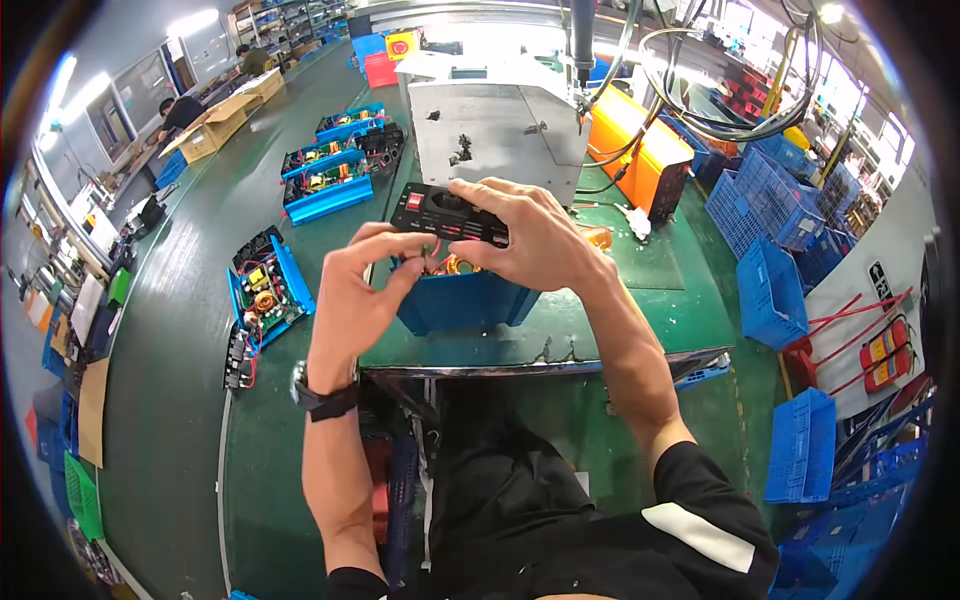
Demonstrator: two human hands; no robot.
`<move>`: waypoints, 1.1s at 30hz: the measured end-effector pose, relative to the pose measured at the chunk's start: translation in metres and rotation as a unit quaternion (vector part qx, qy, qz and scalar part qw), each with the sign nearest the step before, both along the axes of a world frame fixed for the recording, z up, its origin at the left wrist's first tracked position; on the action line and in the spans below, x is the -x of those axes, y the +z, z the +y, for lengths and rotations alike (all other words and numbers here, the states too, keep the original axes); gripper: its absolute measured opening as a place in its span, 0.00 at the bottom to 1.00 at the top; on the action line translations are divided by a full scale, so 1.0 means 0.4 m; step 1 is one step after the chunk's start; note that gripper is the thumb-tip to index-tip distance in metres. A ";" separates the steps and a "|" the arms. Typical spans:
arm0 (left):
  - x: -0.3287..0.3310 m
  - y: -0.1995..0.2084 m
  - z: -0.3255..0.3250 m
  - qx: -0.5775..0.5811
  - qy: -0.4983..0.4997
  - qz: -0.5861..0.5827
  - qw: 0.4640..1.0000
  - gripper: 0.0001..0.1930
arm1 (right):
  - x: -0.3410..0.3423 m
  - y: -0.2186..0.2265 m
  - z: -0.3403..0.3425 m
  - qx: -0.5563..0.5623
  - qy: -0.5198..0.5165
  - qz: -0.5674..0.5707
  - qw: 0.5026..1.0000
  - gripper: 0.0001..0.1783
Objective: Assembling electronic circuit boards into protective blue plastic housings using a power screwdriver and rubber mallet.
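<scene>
My right hand (545, 240) grips a black end panel (430, 222) with a red switch and a round socket, its thumb below and fingers over the top. The panel is tilted above a blue metal housing (465, 303) on the green bench. Inside the housing a copper coil and red wires show in part, just under the panel. My left hand (360, 290), with a watch on its wrist, is closed in a pinch by the panel's lower left edge, near a red wire. What lies between its fingertips is too small to make out.
Behind the housing stands a grey metal machine (490, 130), with an orange box (640, 140) to its right. Several open blue units with circuit boards (265, 290) lie along the green conveyor (170, 400) at left. Blue crates (770, 290) and a fire extinguisher (887, 355) stand at right.
</scene>
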State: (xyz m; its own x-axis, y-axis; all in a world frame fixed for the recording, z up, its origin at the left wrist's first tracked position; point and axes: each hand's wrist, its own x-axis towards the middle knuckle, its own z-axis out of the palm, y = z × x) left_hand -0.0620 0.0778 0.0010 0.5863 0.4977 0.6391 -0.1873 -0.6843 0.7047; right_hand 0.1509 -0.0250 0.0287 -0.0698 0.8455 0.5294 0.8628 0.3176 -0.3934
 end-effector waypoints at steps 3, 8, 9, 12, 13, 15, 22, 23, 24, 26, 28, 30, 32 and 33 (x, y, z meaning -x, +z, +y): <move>-0.003 0.023 0.013 -0.069 0.028 0.057 0.996 0.14 | -0.010 0.003 0.014 -0.018 -0.002 0.000 1.000 0.37; -0.016 -0.017 0.015 -0.158 0.108 -0.008 0.982 0.11 | -0.016 -0.002 0.041 -0.034 0.005 -0.016 0.999 0.36; -0.018 -0.026 0.016 -0.208 0.141 -0.044 0.967 0.10 | -0.014 0.000 0.043 -0.036 0.005 -0.023 0.999 0.37; -0.025 -0.011 -0.043 -0.088 0.206 -0.076 0.971 0.10 | -0.029 -0.004 0.030 -0.017 -0.003 0.001 1.000 0.37; -0.010 -0.029 -0.034 -0.029 0.199 -0.065 0.978 0.12 | -0.023 -0.002 0.031 -0.019 -0.001 0.001 1.000 0.37; 0.001 -0.067 -0.005 -0.105 0.193 -0.075 0.973 0.12 | -0.006 0.001 0.036 -0.034 0.004 -0.011 0.999 0.37; -0.024 -0.048 -0.010 -0.137 0.165 -0.073 0.974 0.10 | -0.006 0.006 0.023 -0.010 -0.008 -0.007 1.000 0.37; -0.025 -0.044 -0.011 -0.142 0.169 -0.069 0.973 0.10 | -0.004 0.002 0.022 -0.015 -0.011 -0.007 1.000 0.37; -0.026 -0.047 -0.006 -0.141 0.168 -0.070 0.973 0.10 | -0.003 -0.001 0.024 -0.021 -0.013 -0.008 1.000 0.37; -0.024 -0.066 0.004 -0.155 0.157 -0.095 0.971 0.09 | -0.002 0.000 0.023 -0.024 -0.012 -0.015 1.000 0.37; -0.026 -0.085 0.004 -0.141 0.173 -0.105 0.969 0.10 | -0.003 0.011 0.018 -0.026 -0.007 -0.019 0.999 0.37; -0.028 -0.100 -0.003 -0.128 0.190 -0.116 0.966 0.10 | -0.006 0.006 0.019 -0.021 -0.009 -0.023 0.999 0.37; -0.038 -0.109 -0.028 -0.027 0.121 -0.130 0.984 0.11 | -0.010 -0.003 0.024 -0.044 0.016 -0.019 0.999 0.37; -0.046 -0.118 -0.025 -0.015 0.114 -0.138 0.984 0.12 | -0.012 -0.003 0.023 -0.043 0.019 -0.020 0.999 0.37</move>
State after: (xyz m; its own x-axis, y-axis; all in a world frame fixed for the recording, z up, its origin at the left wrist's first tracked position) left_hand -0.0436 0.0679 -0.0463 0.2637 0.5750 0.7745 -0.2076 -0.7503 0.6277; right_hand 0.1557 -0.0157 0.0276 -0.1232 0.7938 0.5956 0.8639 0.3811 -0.3292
